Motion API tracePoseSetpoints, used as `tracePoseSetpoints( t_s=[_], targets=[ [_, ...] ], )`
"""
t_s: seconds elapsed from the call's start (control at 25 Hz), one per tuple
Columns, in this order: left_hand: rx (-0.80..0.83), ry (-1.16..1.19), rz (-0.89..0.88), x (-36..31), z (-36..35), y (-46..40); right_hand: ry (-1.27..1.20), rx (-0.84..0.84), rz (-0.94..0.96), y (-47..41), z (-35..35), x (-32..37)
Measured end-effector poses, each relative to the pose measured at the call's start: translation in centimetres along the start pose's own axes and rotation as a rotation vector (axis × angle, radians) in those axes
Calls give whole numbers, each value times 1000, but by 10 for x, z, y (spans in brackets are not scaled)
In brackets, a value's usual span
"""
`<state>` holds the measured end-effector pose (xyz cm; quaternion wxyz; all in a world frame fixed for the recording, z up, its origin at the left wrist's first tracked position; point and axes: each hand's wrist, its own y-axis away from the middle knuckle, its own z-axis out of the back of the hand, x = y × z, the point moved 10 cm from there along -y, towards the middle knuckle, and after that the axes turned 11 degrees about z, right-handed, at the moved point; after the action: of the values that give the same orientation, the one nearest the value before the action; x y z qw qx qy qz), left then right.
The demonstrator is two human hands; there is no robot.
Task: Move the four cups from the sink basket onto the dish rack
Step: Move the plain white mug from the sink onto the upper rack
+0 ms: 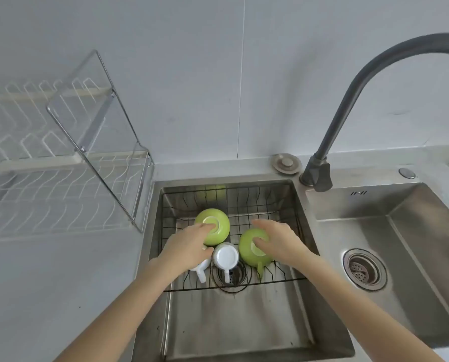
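Note:
Several cups sit upside down in the black wire sink basket (270, 202) inside the left sink. A green cup (219, 227) lies at the back left, and my left hand (189, 244) rests on it with fingers curled over its base. A second green cup (246, 250) with its handle toward me is at the right, and my right hand (275, 239) lies on top of it. A white cup (226, 256) stands between them. Another white cup (201, 271) is mostly hidden under my left hand. The white wire dish rack (61, 184) stands on the counter to the left.
A dark gooseneck faucet (348, 105) arches over the divider between the sinks. The right sink (414, 231) has a drain strainer (364, 269). A metal frame (100, 131) forms the dish rack's near end. The grey counter (48, 283) lies in front of the rack.

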<state>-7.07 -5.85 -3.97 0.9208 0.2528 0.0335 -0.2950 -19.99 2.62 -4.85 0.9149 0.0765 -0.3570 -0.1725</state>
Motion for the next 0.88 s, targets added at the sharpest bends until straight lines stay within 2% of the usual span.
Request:
tracePoseSetpoints(
  t_s=[0.24, 0.4, 0.68, 0.88],
  targets=[
    [146, 57, 65, 15, -65, -22, -78, 131, -151, -9, -61, -40],
    [187, 103, 86, 22, -96, -40, -145, 138, -181, -20, -86, -52],
    [205, 135, 119, 20, -125, -60, -319, 115, -266, -46, -119, -64],
    [166, 117, 143, 20, -127, -70, -328, 97, -307, -54, -131, -71]
  ],
)
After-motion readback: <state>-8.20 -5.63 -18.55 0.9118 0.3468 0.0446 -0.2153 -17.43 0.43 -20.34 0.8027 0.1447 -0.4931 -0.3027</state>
